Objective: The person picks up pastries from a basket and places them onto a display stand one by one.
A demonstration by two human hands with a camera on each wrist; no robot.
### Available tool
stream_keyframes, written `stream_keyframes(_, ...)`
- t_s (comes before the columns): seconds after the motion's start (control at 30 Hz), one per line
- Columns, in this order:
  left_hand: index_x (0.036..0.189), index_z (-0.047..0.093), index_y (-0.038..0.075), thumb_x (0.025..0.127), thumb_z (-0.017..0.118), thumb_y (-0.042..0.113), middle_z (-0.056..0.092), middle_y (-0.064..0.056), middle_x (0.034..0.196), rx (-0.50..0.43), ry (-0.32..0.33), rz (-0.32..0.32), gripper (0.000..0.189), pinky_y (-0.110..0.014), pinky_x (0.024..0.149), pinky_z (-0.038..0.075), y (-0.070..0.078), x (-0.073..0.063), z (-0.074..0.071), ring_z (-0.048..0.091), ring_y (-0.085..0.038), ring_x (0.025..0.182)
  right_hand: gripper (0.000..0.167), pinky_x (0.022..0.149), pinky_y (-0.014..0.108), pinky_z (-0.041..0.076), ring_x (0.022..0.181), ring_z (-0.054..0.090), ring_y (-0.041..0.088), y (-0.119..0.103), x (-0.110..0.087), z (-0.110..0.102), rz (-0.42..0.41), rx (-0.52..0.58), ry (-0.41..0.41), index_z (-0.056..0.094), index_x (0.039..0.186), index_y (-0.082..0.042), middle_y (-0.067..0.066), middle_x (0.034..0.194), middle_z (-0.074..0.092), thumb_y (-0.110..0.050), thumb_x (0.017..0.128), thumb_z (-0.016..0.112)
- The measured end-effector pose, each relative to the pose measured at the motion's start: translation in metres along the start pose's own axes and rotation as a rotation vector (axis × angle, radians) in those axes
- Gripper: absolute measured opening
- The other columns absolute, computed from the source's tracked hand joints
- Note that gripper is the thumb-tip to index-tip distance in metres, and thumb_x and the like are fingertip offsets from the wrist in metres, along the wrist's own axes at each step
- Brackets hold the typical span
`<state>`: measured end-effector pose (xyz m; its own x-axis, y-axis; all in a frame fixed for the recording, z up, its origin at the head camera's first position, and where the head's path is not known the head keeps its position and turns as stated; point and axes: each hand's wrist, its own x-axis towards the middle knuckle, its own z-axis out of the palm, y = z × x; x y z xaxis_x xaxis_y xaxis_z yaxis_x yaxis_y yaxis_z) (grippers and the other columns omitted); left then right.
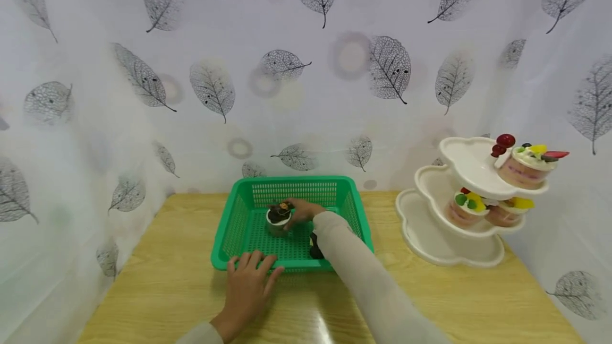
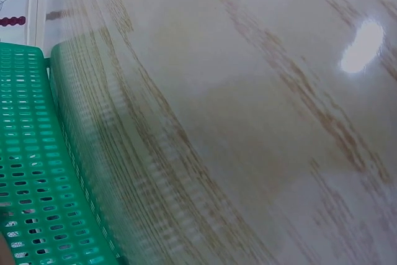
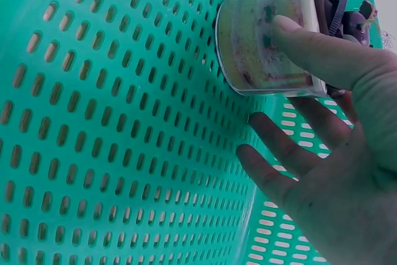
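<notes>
In the head view my right hand [image 1: 302, 211] reaches inside a green plastic basket [image 1: 291, 267]. It grips a clear dessert cup [image 1: 277, 224] with a dark chocolate-like topping. The right wrist view shows the thumb against the side of the cup [image 3: 267, 38], two fingers spread away from it, and the cup's base near the perforated basket floor. A second dark-topped item [image 1: 314, 247] lies in the basket, partly hidden behind my right sleeve. My left hand [image 1: 248, 283] rests its fingers on the basket's front rim.
A cream three-tier stand [image 1: 449, 248] is on the right of the wooden table [image 1: 167, 280]. It carries fruit-topped dessert cups, one on the top tier [image 1: 523, 169] and two on the middle one. A leaf-printed curtain [image 1: 325, 115] hangs behind the table.
</notes>
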<state>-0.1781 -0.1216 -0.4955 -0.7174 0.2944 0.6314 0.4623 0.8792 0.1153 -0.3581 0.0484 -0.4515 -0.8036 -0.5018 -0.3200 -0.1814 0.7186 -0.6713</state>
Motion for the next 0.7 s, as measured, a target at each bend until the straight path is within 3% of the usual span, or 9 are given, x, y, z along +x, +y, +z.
stream_keyframes(0.37,0.100,0.068,0.022,0.083,0.071,0.040,0.058,0.004,0.088,-0.008,0.002,-0.009,0.025,-0.052,0.080,0.037,0.004,-0.005,-0.001,0.054,-0.020,0.086,0.074,0.102,0.047,0.039,0.130,0.043,0.031,-0.001,-0.004,0.005,-0.002,-0.002,0.025,0.042,0.140,-0.012,0.014,0.143,0.043,-0.017,0.078,0.082)
stream_keyframes(0.7,0.102,0.068,0.023,0.087,0.066,0.042,0.059,0.004,0.090,-0.025,-0.019,-0.025,0.025,-0.053,0.083,0.036,0.002,-0.002,-0.001,0.054,-0.020,0.089,0.074,0.098,0.047,0.043,0.131,0.042,0.032,-0.014,-0.015,-0.016,-0.027,0.063,0.040,0.041,0.141,-0.013,0.014,0.144,0.042,-0.024,0.079,0.081)
